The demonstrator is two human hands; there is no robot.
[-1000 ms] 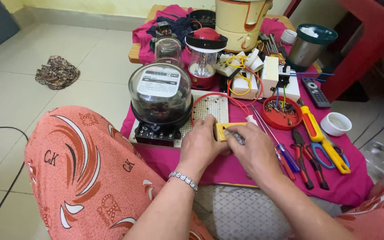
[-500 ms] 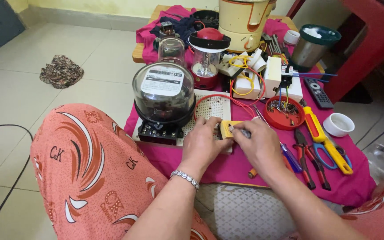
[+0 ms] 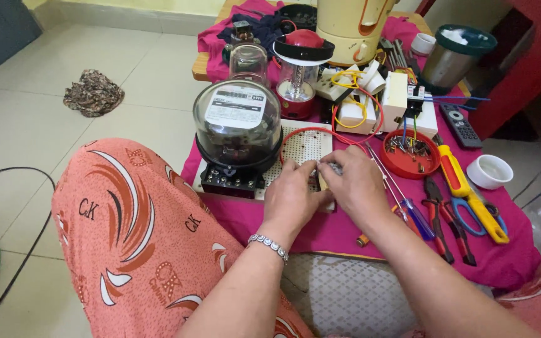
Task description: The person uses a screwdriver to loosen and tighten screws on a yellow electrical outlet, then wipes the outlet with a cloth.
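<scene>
My left hand point(image 3: 292, 197) and my right hand point(image 3: 350, 183) meet over the near edge of a white perforated board point(image 3: 305, 145). Both close around a small yellow part point(image 3: 322, 182) that shows only as a sliver between the fingers. A round glass-domed electricity meter point(image 3: 238, 128) on a black base stands just left of my left hand. A silver bracelet point(image 3: 269, 243) circles my left wrist. A red wire loop point(image 3: 295, 133) lies on the board.
A pink cloth point(image 3: 345, 225) covers the low table. Right of my hands lie screwdrivers point(image 3: 402, 194), pliers point(image 3: 443, 216), yellow-handled scissors point(image 3: 477, 200), a red dish of screws point(image 3: 413, 153), a white cup point(image 3: 489, 171) and a remote point(image 3: 460, 125). Behind stand a red lantern point(image 3: 300, 69), white switch boxes point(image 3: 358, 109) and a cream jug point(image 3: 355, 22).
My hands have closed in over the yellow part, which showed more plainly before. They shifted slightly toward the board's edge. The camera view also tilted a little.
</scene>
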